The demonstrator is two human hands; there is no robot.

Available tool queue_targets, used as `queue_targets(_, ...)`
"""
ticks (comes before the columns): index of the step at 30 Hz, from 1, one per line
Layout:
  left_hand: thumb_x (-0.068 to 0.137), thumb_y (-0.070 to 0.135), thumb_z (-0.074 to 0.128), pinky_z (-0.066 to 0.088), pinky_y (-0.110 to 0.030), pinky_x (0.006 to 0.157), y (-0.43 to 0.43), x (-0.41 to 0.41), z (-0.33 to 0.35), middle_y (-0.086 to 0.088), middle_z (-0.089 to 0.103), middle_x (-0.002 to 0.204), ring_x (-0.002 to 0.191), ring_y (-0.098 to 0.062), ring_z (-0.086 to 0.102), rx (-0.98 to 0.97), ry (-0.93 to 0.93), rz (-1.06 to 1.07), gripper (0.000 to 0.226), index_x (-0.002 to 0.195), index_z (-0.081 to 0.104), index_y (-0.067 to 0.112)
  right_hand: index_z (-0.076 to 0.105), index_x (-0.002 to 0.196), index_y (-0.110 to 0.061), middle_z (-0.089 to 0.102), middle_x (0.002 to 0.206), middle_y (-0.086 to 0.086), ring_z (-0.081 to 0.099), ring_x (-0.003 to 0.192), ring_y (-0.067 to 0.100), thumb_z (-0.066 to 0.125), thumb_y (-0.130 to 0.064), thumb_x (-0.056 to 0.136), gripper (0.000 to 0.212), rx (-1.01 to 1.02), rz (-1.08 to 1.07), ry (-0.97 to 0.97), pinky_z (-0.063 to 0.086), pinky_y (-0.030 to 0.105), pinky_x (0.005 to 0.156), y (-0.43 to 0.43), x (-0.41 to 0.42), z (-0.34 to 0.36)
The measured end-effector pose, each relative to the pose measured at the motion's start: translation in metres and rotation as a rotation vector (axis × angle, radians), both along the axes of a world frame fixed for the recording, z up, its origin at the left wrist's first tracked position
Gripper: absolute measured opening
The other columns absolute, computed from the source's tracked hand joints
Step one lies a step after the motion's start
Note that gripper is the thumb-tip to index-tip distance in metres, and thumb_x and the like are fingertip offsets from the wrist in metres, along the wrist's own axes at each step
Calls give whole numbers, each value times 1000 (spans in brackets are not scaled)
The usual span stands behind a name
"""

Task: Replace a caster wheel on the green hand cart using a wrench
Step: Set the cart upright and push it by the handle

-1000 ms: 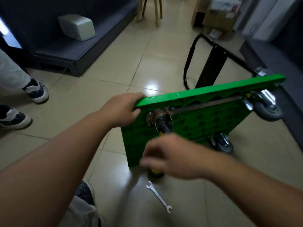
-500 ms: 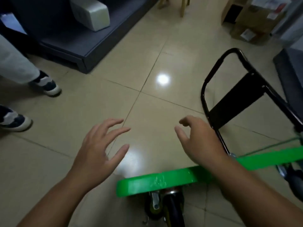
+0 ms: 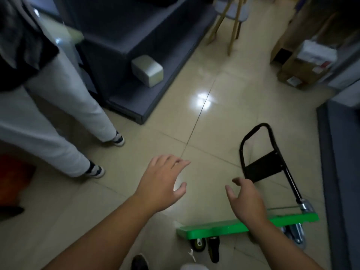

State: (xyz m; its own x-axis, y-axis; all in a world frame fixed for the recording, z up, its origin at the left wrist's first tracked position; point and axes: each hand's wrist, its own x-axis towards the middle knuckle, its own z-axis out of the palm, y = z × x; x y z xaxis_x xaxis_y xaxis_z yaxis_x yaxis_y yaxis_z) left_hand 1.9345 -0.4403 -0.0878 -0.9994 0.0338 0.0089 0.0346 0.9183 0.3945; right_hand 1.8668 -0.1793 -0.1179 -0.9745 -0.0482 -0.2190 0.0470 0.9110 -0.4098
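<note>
The green hand cart (image 3: pixel 220 229) stands on its edge on the floor at the lower right, its black folded handle (image 3: pixel 261 166) lying behind it. Black caster wheels (image 3: pixel 213 248) show under its near end, and another caster (image 3: pixel 296 233) under the right end. A small wrench (image 3: pixel 191 255) lies on the tiles beside the wheels. My left hand (image 3: pixel 162 184) hovers open above the floor, left of the cart. My right hand (image 3: pixel 245 199) is open too, fingers spread, just above the cart's top edge and holding nothing.
A person in light trousers and dark-and-white shoes (image 3: pixel 95 170) stands at the left. A dark low platform (image 3: pixel 148 88) with a white box (image 3: pixel 147 71) lies behind. Cardboard boxes (image 3: pixel 303 69) sit at the upper right, and wooden legs (image 3: pixel 231 22) at the top. My shoe (image 3: pixel 139 262) is at the bottom.
Both hands let go of the cart and lifted away, open. The view rose and pulled back, so the cart now sits low in view and the standing person's legs show.
</note>
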Motion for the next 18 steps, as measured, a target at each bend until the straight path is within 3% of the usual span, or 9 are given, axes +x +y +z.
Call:
queue_targets(5, 97, 49, 48, 29, -31, 114, -29, -69, 39, 11, 50, 142, 133, -15, 43, -101, -32, -120, 59, 154, 42, 34, 61, 121, -20, 63, 120, 0, 60, 110, 22, 62, -41, 96, 32, -5, -102, 12, 51, 36, 86, 2, -28, 18)
queue_targets(9, 95, 46, 54, 36, -34, 111, -58, -127, 40, 9, 56, 135, 127, -16, 49, -160, -84, -173, 58, 150, 48, 30, 62, 121, -15, 63, 119, 7, 59, 111, 28, 65, -35, 95, 32, -100, -208, 26, 50, 41, 89, -13, -90, -19)
queue_targets(13, 88, 39, 67, 47, -37, 101, -96, -200, 12, 6, 63, 123, 114, -18, 58, -182, -112, -189, 55, 140, 61, 24, 61, 122, -9, 62, 121, 11, 59, 110, 29, 65, -29, 96, 33, -185, -336, -45, 47, 38, 88, -45, -185, -83)
queue_targets(18, 85, 37, 74, 47, -40, 98, -114, -345, -52, 3, 63, 127, 117, -21, 60, -169, -229, -148, 60, 142, 60, 25, 59, 125, -3, 59, 121, 16, 59, 112, 34, 62, -25, 98, 35, -182, -512, -77, 47, 40, 91, -65, -312, -141)
